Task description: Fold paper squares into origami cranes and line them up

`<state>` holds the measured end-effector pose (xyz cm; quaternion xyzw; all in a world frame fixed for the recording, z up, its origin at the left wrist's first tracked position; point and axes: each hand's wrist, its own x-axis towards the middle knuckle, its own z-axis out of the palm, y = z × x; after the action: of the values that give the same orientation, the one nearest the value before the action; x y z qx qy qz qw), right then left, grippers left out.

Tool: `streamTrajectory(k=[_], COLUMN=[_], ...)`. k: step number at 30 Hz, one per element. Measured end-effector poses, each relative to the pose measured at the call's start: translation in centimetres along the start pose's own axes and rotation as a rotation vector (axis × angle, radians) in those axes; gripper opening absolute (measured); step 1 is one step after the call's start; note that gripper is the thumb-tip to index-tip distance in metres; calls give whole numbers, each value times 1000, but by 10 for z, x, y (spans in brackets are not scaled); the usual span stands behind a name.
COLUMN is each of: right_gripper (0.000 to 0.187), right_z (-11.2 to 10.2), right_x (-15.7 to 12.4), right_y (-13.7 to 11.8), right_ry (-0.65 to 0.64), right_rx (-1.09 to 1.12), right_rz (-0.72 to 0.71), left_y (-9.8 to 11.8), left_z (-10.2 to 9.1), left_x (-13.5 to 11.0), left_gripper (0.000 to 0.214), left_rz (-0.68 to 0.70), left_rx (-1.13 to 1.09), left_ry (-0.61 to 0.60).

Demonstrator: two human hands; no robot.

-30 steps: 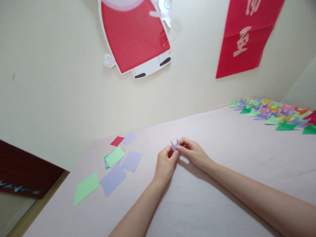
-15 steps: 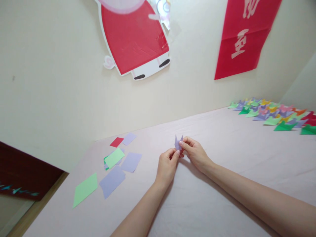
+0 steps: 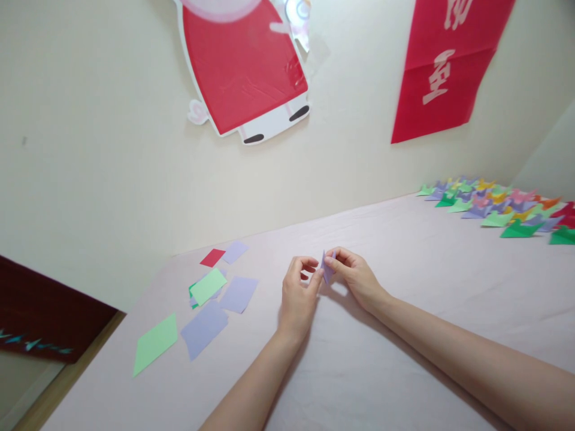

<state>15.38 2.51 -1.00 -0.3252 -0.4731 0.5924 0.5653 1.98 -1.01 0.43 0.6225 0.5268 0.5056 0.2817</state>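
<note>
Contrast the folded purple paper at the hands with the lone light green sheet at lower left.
Shape: the folded purple paper has narrow points; the light green sheet is flat and four-sided.
Place: the purple paper is pinched in the right hand; the green sheet lies on the pale surface.
Size: the purple paper looks smaller than the green sheet.
Shared: both are plain-coloured.

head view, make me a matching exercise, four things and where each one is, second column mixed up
1. lilac folded paper
2. red sheet
3. red banner
4. colourful folded shapes

A. on the wall
B. grouped at picture right
C. pinched by the right hand
D. beside a flat lilac sheet

Pairs: 1-C, 2-D, 3-A, 4-B
</note>
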Motion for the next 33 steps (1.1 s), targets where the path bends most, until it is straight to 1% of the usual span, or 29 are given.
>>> streamTrajectory(k=[3,7,12,18,21,25,33], right_gripper=[29,28,25,25,25,24,25], right_z=[2,4,2,0,0,-1,0], right_x=[-2,-3,-2,-2,-2,-3,-2], right_y=[0,0,0,2,2,2,1], right_ry=[-14,-21,-22,-16,-17,-17,-29], right_rx=[4,3,-56,-164,-180,-195,-205], right_rz=[13,33,11,-25,-26,-34,-41], left_y=[1,-1,0,6,6,6,6], left_z=[0,3,0,-3,-3,-3,-2], left_x=[0,-2,-3,0,1,2,2], left_gripper=[3,2,3,2,4,5,6], left_rz=[10,9,0,36,21,6,-45], left_rx=[-10,-14,7,10,-17,-53,-84], left_ry=[-11,4,25,28,20,45,22])
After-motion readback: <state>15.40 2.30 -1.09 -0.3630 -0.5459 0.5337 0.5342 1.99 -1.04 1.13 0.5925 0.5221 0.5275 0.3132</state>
